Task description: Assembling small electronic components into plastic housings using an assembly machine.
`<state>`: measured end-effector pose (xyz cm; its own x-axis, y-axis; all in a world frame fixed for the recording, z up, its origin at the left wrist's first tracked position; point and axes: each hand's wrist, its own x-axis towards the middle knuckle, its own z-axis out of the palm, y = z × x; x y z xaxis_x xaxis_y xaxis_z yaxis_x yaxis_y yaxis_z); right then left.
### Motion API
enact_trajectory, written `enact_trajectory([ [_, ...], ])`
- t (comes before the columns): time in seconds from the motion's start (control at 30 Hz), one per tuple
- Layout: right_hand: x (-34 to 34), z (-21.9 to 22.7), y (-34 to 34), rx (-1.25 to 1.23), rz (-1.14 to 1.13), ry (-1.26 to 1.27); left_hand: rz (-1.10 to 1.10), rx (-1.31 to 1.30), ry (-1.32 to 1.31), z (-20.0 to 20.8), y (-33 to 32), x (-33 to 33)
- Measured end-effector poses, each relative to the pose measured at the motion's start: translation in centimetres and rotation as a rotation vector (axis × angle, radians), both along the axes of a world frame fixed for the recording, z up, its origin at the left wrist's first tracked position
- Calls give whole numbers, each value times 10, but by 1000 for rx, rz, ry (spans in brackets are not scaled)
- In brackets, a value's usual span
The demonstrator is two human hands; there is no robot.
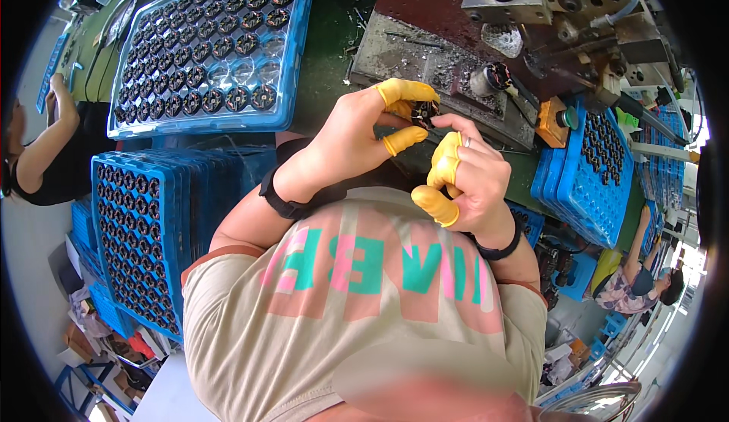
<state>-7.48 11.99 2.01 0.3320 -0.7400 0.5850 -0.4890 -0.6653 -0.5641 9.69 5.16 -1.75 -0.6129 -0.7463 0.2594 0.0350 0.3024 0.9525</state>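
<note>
My left hand (353, 129), with yellow finger cots on its thumb and forefinger, holds a small round black motor stator (424, 113) between the fingertips. My right hand (474, 167) is just to its right, fingers curled and some in yellow cots. One bare fingertip of that hand reaches the stator's edge. Whether anything sits inside the curled right fingers is hidden. Beyond the hands, a similar stator (498, 77) rests on a metal cylinder (481, 85) of the bench fixture.
A blue tray (302, 50) of stators lies on the green bench at left, with stacked trays (182, 232) below. A metal press (569, 4) rises at far right above a debris-strewn plate (402, 50). An orange button box (552, 122) and blue trays (607, 213) stand right. Two people work nearby.
</note>
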Motion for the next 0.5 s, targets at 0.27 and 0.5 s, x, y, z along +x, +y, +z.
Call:
enact_trajectory([
  [0.27,-9,-5,1,48,55,-221,-75,103,67,4,1,2],
  [0.5,-10,-3,2,-65,100,-99,-122,139,95,5,0,3],
])
